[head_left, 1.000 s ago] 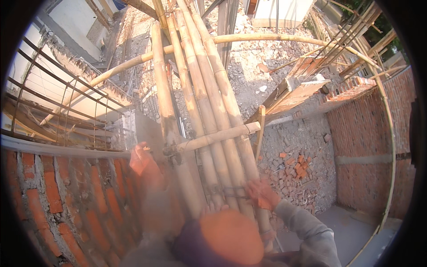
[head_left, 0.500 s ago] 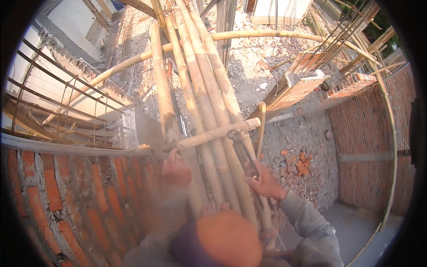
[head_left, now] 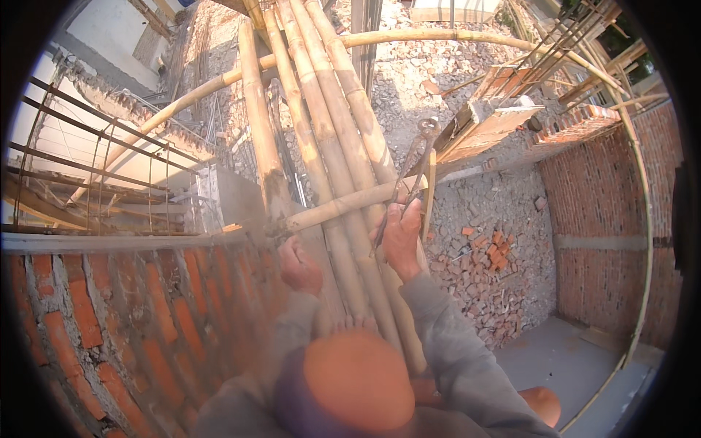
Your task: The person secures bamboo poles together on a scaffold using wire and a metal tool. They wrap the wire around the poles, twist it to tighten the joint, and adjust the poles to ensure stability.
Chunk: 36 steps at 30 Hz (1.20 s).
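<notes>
Long bamboo poles (head_left: 337,171) lie side by side, running away from me. A short bamboo crosspiece (head_left: 339,206) lies across them. My right hand (head_left: 403,239) grips dark metal pincers (head_left: 418,155) by the handles, over the crosspiece's right end. Their jaws point away from me, to the right of the poles. Beside the crosspiece's left end, my left hand (head_left: 300,267) is closed, its fingertips pressed together; anything between them is too small to make out. Bare toes (head_left: 355,321) show on the poles nearer me.
A brick wall (head_left: 157,314) stands close on my left, below steel bars (head_left: 95,124). Lower down on the right lie broken bricks (head_left: 498,252) and rubble. A curved bamboo pole (head_left: 445,35) crosses beyond. A rounded orange shape (head_left: 358,379) covers the bottom middle.
My right hand has moved forward and left, lifting the pincers' jaws from above the crosspiece to beyond its right end. The left hand stays by the crosspiece's left end, shifted slightly.
</notes>
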Each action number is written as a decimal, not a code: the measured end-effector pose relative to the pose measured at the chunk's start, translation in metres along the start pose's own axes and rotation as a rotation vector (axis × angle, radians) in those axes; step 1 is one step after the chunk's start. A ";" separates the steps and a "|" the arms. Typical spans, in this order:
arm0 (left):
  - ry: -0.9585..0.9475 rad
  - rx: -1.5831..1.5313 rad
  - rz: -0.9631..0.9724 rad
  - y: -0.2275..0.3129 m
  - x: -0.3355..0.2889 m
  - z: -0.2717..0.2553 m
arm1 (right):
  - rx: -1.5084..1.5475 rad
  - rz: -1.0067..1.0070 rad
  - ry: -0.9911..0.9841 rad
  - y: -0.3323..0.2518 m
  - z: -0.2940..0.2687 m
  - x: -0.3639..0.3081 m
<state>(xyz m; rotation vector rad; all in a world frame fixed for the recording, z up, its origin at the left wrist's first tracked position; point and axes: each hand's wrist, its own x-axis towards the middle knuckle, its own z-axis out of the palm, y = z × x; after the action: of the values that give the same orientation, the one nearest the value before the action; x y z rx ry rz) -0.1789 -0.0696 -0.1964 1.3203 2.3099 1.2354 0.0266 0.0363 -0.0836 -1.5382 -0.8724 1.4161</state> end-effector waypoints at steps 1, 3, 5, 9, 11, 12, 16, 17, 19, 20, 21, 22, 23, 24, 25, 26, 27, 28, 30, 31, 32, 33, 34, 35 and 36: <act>-0.001 -0.006 -0.013 -0.002 0.000 0.000 | -0.124 0.007 -0.148 0.001 0.000 0.000; -0.008 -0.022 -0.018 -0.005 0.001 0.000 | -0.445 0.185 -0.532 0.002 -0.007 0.000; -0.008 -0.033 -0.014 -0.007 0.001 -0.001 | -0.452 0.158 -0.703 0.005 -0.016 -0.004; -0.013 -0.039 -0.030 -0.010 -0.001 -0.002 | -0.580 -0.214 -0.472 0.028 -0.004 -0.029; -0.005 -0.039 -0.030 -0.009 -0.002 -0.002 | -0.347 -0.184 -0.260 0.041 0.009 -0.038; 0.000 -0.034 -0.021 -0.009 -0.002 -0.002 | -0.218 -0.131 -0.155 0.045 0.013 -0.039; -0.015 -0.020 -0.066 -0.005 -0.001 0.000 | -0.701 -0.275 -0.277 0.038 0.001 -0.018; -0.018 -0.019 -0.013 -0.005 -0.001 0.000 | -0.565 0.055 -0.454 0.032 -0.011 -0.011; -0.007 -0.017 0.042 -0.004 0.000 0.000 | -0.405 0.346 -0.627 0.026 -0.023 -0.005; -0.021 0.010 0.029 -0.004 0.001 0.001 | -0.396 0.316 -0.628 0.025 -0.027 -0.005; -0.039 0.034 0.021 -0.005 0.000 0.000 | -0.338 0.216 -0.646 0.027 -0.031 -0.007; -0.051 0.062 0.007 -0.005 0.001 0.001 | -0.534 0.051 -0.534 0.032 -0.033 -0.011; -0.029 0.071 0.045 -0.005 0.001 0.000 | -0.675 -0.180 -0.435 0.039 -0.035 -0.018; -0.011 0.080 0.083 -0.004 0.001 0.000 | -0.835 -0.337 -0.352 0.047 -0.041 -0.024; 0.000 0.074 0.115 -0.003 0.001 0.001 | -0.864 -0.459 -0.339 0.055 -0.053 -0.028; -0.009 0.110 0.125 -0.001 0.001 0.001 | -0.922 -0.508 -0.347 0.060 -0.073 -0.030; -0.018 0.126 0.135 0.002 0.000 0.001 | -0.997 -0.530 -0.344 0.064 -0.097 -0.031; -0.027 0.134 0.159 0.005 -0.002 0.001 | -1.083 -0.546 -0.397 0.068 -0.121 -0.030; -0.163 0.112 0.345 0.013 -0.010 0.000 | -1.250 -0.581 -0.469 0.074 -0.169 -0.031; -0.238 0.108 0.422 0.018 -0.016 0.000 | -1.316 -0.625 -0.498 0.076 -0.190 -0.034; -0.365 0.084 0.545 0.023 -0.025 0.000 | -1.385 -0.668 -0.524 0.080 -0.206 -0.037; -0.508 0.072 0.638 0.027 -0.035 0.002 | -1.336 -0.666 -0.521 0.085 -0.217 -0.039; -0.637 0.095 0.775 0.032 -0.047 0.005 | -1.291 -0.654 -0.517 0.091 -0.226 -0.044; -0.769 0.105 0.911 0.035 -0.059 0.008 | -1.248 -0.642 -0.513 0.098 -0.232 -0.048; -0.871 0.083 0.987 0.038 -0.068 0.013 | -1.241 -0.624 -0.466 0.106 -0.237 -0.052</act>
<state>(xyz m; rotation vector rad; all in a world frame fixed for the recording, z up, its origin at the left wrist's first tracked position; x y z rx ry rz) -0.1095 -0.1063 -0.1903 2.4910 1.0899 0.4706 0.2501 -0.0832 -0.1597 -1.4508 -2.5681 0.7079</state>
